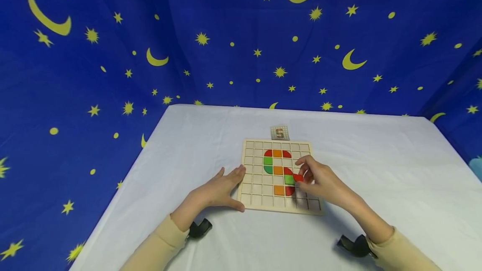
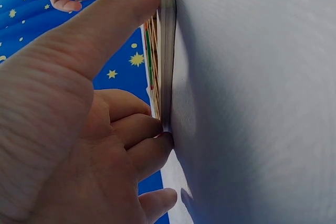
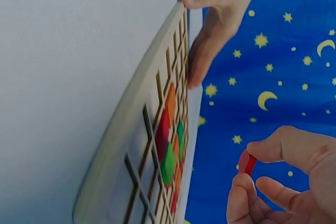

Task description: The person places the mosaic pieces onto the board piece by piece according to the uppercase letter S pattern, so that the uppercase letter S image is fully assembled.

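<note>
A square wooden grid board (image 1: 257, 200) lies on the white table. In its cells sit orange squares (image 1: 279, 190), green squares (image 1: 267, 161), a teal quarter-round piece (image 1: 268, 170) and several red quarter-round pieces (image 1: 290, 190). My left hand (image 1: 220, 189) rests along the board's left edge, thumb near the front corner and fingers on the rim. Over the board's right part, my right hand (image 1: 320, 179) pinches a red piece (image 3: 247, 162) between thumb and fingertips, held above the surface. The right wrist view shows that piece edge-on, so its full outline is hidden.
Behind the board lies a small pattern card (image 1: 280, 132) with a gridded S-like figure. Dark blue cloth (image 1: 241, 62) with yellow moons and stars hangs around the table (image 1: 211, 137). A black wrist mount (image 1: 354, 246) sits at each sleeve.
</note>
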Tool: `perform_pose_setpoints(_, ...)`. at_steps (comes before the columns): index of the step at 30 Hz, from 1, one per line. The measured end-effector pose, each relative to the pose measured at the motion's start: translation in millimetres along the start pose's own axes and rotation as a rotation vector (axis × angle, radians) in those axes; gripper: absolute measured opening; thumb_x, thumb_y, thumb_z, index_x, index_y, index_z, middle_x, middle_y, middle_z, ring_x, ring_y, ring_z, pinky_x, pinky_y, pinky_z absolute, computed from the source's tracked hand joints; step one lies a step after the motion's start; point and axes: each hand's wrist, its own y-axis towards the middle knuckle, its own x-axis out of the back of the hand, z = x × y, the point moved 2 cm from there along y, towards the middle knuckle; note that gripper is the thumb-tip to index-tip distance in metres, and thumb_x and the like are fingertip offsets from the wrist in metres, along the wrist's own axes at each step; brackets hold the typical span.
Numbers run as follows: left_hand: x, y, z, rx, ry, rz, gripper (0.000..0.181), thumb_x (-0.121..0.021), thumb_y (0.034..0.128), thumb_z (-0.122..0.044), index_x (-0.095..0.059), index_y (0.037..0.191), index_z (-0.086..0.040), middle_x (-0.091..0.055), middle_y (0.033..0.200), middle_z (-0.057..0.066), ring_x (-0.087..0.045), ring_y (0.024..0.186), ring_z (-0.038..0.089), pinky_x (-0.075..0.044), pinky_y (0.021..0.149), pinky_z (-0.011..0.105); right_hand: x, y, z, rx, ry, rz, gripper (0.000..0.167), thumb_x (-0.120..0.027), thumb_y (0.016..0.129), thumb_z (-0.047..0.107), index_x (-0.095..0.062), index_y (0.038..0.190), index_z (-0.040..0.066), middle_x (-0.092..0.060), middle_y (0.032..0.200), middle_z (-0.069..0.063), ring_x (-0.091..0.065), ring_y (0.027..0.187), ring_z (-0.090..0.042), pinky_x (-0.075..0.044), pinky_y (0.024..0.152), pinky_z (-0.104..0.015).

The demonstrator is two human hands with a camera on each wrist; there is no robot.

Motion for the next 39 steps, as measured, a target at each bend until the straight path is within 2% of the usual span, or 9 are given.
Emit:
perform_pose_setpoints(10,0.3,0.1,-0.3,0.005,-0.002,0.006,0.110,-0.075,0.0735,-0.052,-0.016,0.149,0.003,-0.013,0.155,0.016,-0.015,0.141,0.026,-0.004,0.111,0.053,-24.0,15.8,6.8,0.008,0.072,0.037,0.039,-0.071,0.079,0.006,-0.050,0.112,0.002,-0.054,0.085,0.001,-0.056,0.071,-0.010,-0.050,0.062,-0.024)
perform_pose_setpoints(24,1.0,0.1,-1.4,0.017,0.015,0.013,0.109,-0.075,0.0734,-0.052,-0.017,0.149,0.002,-0.013,0.155,0.015,-0.015,0.141,0.025,-0.004,0.111,0.053,-51.0,25.5,12.1,0.050,0.110,0.100,0.038,-0.071,0.079,0.005,-0.049,0.110,0.003,-0.057,0.085,0.000,-0.055,0.068,-0.007,-0.050,0.061,-0.023)
perform_pose_setpoints(30,0.7,1.1,-1.8,0.026,0.020,0.020,0.110,-0.075,0.0731,-0.053,-0.017,0.149,0.002,-0.013,0.155,0.014,-0.015,0.141,0.024,-0.005,0.111,0.053,-58.3,30.2,15.4,0.049,0.107,0.132,0.038,-0.071,0.080,0.008,-0.050,0.112,0.005,-0.059,0.087,0.001,-0.056,0.069,-0.006,-0.051,0.062,-0.024)
perform_pose_setpoints(39,0.7,0.7,-1.4,0.027,0.025,0.019,0.109,-0.074,0.0734,-0.053,-0.018,0.149,0.002,-0.013,0.155,0.014,-0.016,0.141,0.025,-0.005,0.111,0.053,-65.2,33.6,15.0,0.059,0.111,0.152,0.039,-0.070,0.079,0.005,-0.050,0.112,0.004,-0.060,0.085,0.000,-0.057,0.069,-0.007,-0.050,0.062,-0.024)
